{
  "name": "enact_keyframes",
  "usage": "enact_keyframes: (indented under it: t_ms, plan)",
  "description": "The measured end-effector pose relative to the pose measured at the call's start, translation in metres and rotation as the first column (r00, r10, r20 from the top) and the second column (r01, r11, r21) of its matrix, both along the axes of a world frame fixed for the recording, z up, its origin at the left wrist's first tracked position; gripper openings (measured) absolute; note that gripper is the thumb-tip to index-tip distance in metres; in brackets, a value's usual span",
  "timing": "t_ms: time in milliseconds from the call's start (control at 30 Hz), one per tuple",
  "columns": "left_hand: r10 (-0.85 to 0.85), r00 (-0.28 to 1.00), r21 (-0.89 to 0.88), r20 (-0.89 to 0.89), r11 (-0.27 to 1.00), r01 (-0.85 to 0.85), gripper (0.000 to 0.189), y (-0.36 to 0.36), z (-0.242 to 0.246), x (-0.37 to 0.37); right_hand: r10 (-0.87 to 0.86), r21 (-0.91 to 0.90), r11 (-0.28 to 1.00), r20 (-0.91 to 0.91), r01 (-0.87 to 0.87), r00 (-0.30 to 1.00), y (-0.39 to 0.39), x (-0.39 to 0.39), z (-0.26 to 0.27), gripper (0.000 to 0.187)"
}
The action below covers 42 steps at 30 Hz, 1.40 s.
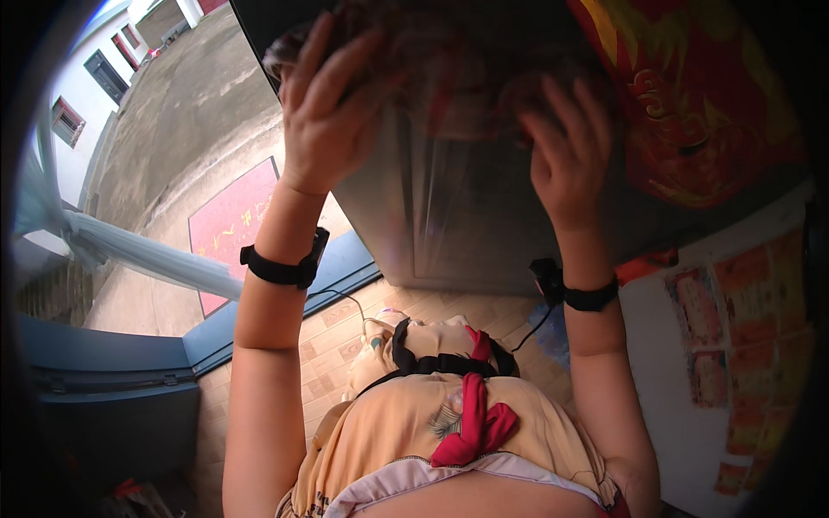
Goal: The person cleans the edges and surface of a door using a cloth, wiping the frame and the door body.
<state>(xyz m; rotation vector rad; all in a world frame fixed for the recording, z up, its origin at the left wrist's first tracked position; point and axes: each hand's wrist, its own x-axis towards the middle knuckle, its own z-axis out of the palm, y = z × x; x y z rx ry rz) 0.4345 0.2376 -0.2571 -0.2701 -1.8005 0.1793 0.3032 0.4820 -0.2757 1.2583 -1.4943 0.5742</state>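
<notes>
Both my arms reach up in front of a dark metal door panel. A crumpled, dark and reddish bundle, perhaps cloth or plastic, is stretched between my hands; it is blurred and in shadow. My left hand lies over its left end with fingers spread and bent around it. On its right end, the curled fingers of my right hand hold its edge. The fingertips of both hands are partly lost in the dark.
A red and yellow decoration is on the door's right part. To the left, a blue doorway frame opens onto concrete ground with a red mat. A knotted pale curtain hangs there. Red papers cover the right wall.
</notes>
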Motion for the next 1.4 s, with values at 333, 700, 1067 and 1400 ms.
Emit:
enact_keyframes:
  t_ms: [333,700,1067,1400]
  plan:
    - [0.031,0.803,-0.368,0.595,0.899,0.237,0.041,0.012,-0.257,0.006,0.130,0.633,0.774,-0.162,0.002,0.978,0.045,-0.027,-0.269,0.022]
    - [0.088,0.912,-0.410,0.401,0.907,0.093,0.038,0.070,-0.150,-0.037,-0.145,0.409,0.900,-0.045,0.150,0.988,0.114,-0.045,-0.148,0.018]
    - [-0.121,0.964,-0.289,0.237,0.938,0.189,0.036,0.153,-0.108,-0.100,-0.089,-0.415,0.852,0.484,0.318,0.871,0.135,-0.069,-0.201,0.027]
    - [0.167,0.862,-0.692,0.479,0.676,0.254,0.029,0.123,-0.231,-0.096,0.034,-0.194,0.935,0.881,0.296,0.471,0.079,-0.013,-0.337,0.028]
